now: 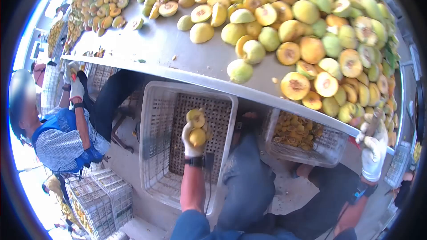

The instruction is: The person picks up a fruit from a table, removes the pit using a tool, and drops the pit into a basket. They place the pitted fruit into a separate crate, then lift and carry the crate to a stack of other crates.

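My left hand (190, 144), in a white glove, is closed around a few yellow peach pieces (197, 138). One of them shows a cut face. It is over the mouth of a white plastic crate (149, 151) with a perforated brown base. My right hand (372, 153), also gloved, is at the table's front edge on the right, beside the peach pile. Its fingers are curled, with a small red bit near them; I cannot tell what they hold. Whole and halved peaches (325, 84) lie heaped on the metal table (164, 49) in front of me.
A second crate (329, 149) under the table holds peach pieces (297, 131). To the left, another person (66, 138) in gloves works at the same table. Behind that person stands a crate (104, 193) with fruit inside. My legs (249, 173) are between the two crates.
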Motion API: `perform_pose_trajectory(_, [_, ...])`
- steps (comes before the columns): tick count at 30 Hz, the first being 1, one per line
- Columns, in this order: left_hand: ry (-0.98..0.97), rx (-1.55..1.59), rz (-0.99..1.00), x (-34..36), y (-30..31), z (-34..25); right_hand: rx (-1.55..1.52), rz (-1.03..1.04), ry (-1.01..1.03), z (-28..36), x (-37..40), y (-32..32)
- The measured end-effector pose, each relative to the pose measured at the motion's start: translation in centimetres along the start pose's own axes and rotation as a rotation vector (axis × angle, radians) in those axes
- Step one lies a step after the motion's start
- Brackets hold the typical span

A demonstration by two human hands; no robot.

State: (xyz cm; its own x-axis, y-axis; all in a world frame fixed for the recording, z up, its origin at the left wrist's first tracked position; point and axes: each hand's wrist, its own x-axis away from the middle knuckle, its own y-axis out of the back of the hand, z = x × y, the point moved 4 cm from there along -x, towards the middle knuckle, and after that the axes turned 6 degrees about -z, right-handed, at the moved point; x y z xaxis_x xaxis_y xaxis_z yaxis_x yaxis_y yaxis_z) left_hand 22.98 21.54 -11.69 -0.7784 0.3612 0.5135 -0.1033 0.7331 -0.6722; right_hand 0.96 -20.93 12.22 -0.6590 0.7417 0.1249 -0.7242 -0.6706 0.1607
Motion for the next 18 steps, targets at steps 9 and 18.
perform_pose_trajectory(9, [-0.584, -0.357, 0.059, 3.7, -24.5, -9.0, -0.221, 0.059, -0.074, 1.9, 3.2, 1.1])
perform_pose_trajectory(18, [-0.408, -0.592, 0.204, -1.8, -29.5, -4.8, -0.177, 0.14, 0.065, 2.5, 5.5, 2.8])
